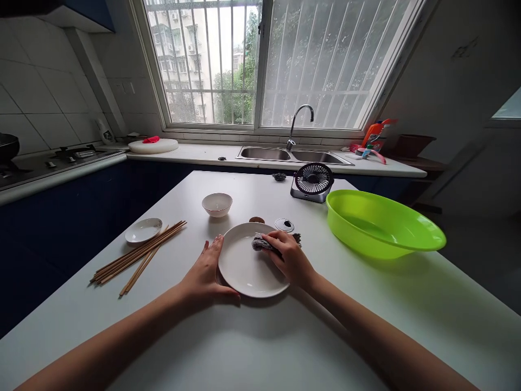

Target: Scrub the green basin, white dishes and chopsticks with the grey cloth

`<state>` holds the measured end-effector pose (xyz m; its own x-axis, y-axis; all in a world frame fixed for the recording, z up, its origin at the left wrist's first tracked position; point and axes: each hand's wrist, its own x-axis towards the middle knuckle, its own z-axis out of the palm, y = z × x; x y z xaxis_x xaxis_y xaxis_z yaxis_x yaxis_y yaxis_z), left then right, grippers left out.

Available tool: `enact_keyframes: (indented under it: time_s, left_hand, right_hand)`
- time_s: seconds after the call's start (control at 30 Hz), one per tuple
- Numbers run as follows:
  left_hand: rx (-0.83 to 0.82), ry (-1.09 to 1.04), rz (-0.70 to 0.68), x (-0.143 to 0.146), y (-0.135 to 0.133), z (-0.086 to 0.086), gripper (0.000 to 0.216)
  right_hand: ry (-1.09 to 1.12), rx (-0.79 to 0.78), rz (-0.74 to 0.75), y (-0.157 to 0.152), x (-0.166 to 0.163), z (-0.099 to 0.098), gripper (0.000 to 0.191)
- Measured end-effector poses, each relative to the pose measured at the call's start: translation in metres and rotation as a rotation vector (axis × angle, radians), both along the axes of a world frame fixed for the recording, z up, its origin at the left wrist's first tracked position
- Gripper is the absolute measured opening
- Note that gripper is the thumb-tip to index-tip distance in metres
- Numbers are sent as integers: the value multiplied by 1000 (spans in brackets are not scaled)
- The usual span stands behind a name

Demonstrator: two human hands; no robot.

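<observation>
A white plate (pixel 244 271) rests on the white table in front of me. My left hand (pixel 207 274) lies against the plate's left rim, thumb stretched along the near edge and fingers spread along the side. My right hand (pixel 290 255) is closed on a crumpled grey cloth (pixel 259 242), which touches the plate's upper right inside; part of the cloth is hidden in my palm. Just beyond the plate are a small brown round object (pixel 256 220), partly covered by the rim, and a flat white disc with a dark centre (pixel 284 224).
Left of the plate lie wooden chopsticks (pixel 138 258) and a small dish (pixel 143 231). A white bowl (pixel 217 205) stands beyond. Toward the right are a green basin (pixel 382 225), a small black fan (pixel 312 183) and a dark scrubber (pixel 279 176). Behind is a double sink (pixel 292 155).
</observation>
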<state>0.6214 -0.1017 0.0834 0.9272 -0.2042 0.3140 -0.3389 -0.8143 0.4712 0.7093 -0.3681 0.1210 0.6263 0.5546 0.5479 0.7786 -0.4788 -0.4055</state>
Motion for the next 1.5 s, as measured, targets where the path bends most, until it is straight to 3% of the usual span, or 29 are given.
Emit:
enact_keyframes:
  time_s: [0.07,0.17,0.3,0.43,0.67,0.9,1.13,1.5]
  left_hand:
    - [27,-70,25,-2,-3,5,129]
    - [38,-194,5,-4,-4,13,93]
    - [-24,-283,-235,-4,-2,20,44]
    - [-71,-257,-433,-6,-2,26,17]
    - [-66,-345,-518,-5,-5,28,9]
    - [-57,-309,-491,-8,-9,29,14]
    - [-87,-382,-469,-12,-11,34,9]
    - [-270,-425,-320,-9,-17,34,12]
  right_hand:
    - [2,3,5,0,0,0,33]
    - [2,7,11,-1,-2,1,32]
    - [-4,-2,11,-1,-2,1,35]
    - [-12,-11,5,-2,0,-2,35]
    - [-50,-59,27,-2,2,1,33]
    - [-57,-88,19,0,8,22,29]
    - [-50,-281,-48,23,23,37,22]
    - [18,-503,-88,59,32,35,12]
